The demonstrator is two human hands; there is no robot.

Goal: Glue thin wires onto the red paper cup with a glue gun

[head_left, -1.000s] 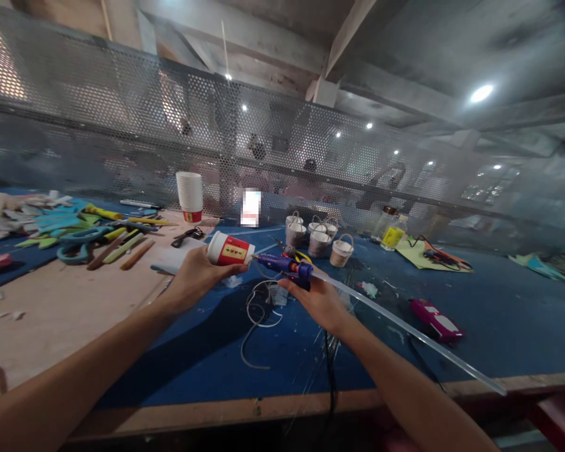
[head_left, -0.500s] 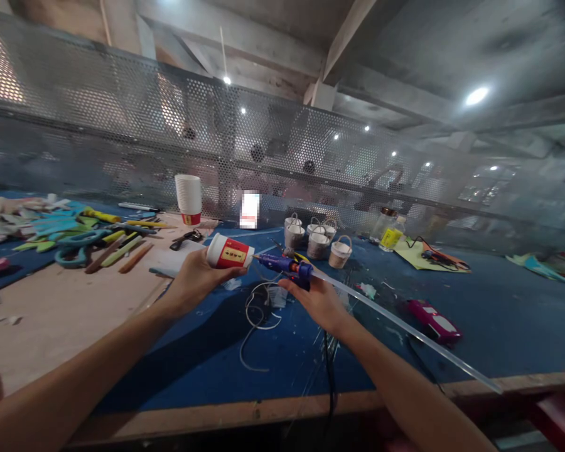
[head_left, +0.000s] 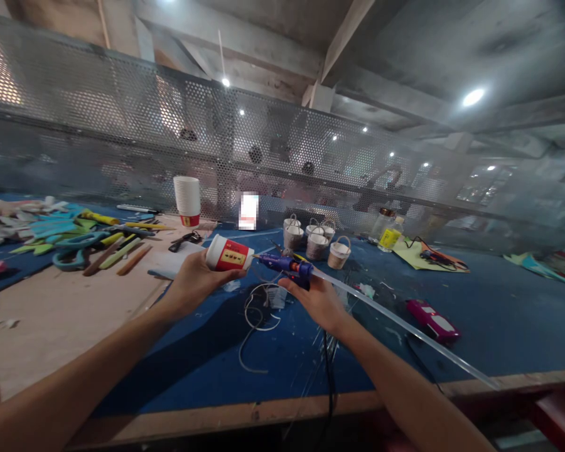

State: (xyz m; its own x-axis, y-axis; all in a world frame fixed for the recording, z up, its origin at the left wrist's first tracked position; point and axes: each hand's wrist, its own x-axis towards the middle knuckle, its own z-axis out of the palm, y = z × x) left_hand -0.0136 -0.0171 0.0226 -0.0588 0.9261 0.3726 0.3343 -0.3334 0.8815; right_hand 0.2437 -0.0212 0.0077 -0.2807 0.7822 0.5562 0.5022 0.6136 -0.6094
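Presently, the paper cup (head_left: 229, 253) is found lying on its side in mid-air above the blue surface (head_left: 198, 370), near the middle of the view. It is white at both ends, with a red band around the body and a yellow label panel carrying dark marks. The wall appears undented, and the narrower end faces right. The left grip (head_left: 195, 276) is closed around the cup from the near side, thumb laid along the lower wall. The right grip (head_left: 317, 298) is wrapped about the handle of a blue glue gun (head_left: 282, 263), from whose rear a long translucent glue stick (head_left: 405, 320) slopes down to the right. The nozzle points at the cup's narrower end; whether it touches or stands just short cannot be settled at this angle.

Beyond the gun stand several small handled baskets (head_left: 316, 246); a stack of cups (head_left: 187, 199) stands further left, and a loop of pale wire (head_left: 262, 326) lies below the gun.

Compared with the frame of one second ago, the whole scene sits slightly further left in the view. Cup and nozzle keep the same relation, both holds are unchanged, and the stick's far end appears marginally higher.
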